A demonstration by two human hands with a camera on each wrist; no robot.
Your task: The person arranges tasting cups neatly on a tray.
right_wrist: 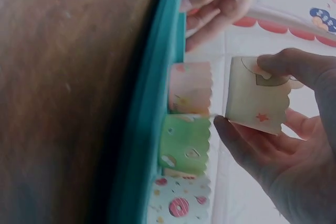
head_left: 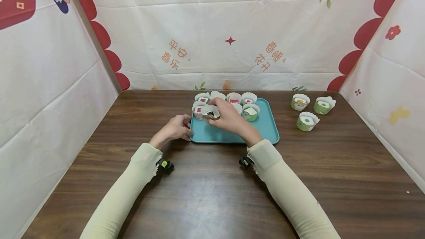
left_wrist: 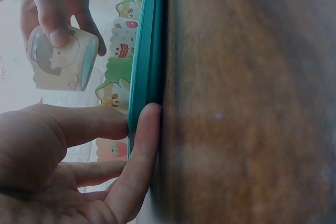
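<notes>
Your right hand (head_left: pixel 225 115) reached forward over the near left part of the teal tray (head_left: pixel 265 126), wrist bent down, and pinched a paper cupcake cup (head_left: pixel 210 112) between thumb and fingertips. In the right wrist view the cup (right_wrist: pixel 257 95) sat clear of the tray floor, your thumb (right_wrist: pixel 294 66) pressed on one side of its wall and the other fingers (right_wrist: pixel 241 145) curled under the opposite side; the cup was tilted, not upright. The left wrist view showed the same cup (left_wrist: pixel 63 64) held by its rim and wall above the tray.

Your left hand (head_left: pixel 175 128) lay low on the wooden table (head_left: pixel 199 194) at the tray's left near corner. Its fingers (left_wrist: pixel 142 150) were nearly straight and lightly spread, one fingertip pressed against the tray edge (left_wrist: pixel 149 51), gripping nothing. Both forearms in pale sleeves stretched forward from the bottom of the head view, angled toward each other.

More cups stood clustered at the far left of the tray (head_left: pixel 232 99), just beside the held one, a pink (right_wrist: pixel 190 87) and a green (right_wrist: pixel 185 142) cup side by side in the row nearest your hand. Three green cups (head_left: pixel 308 111) stood on the table to the right, well apart from the tray.
</notes>
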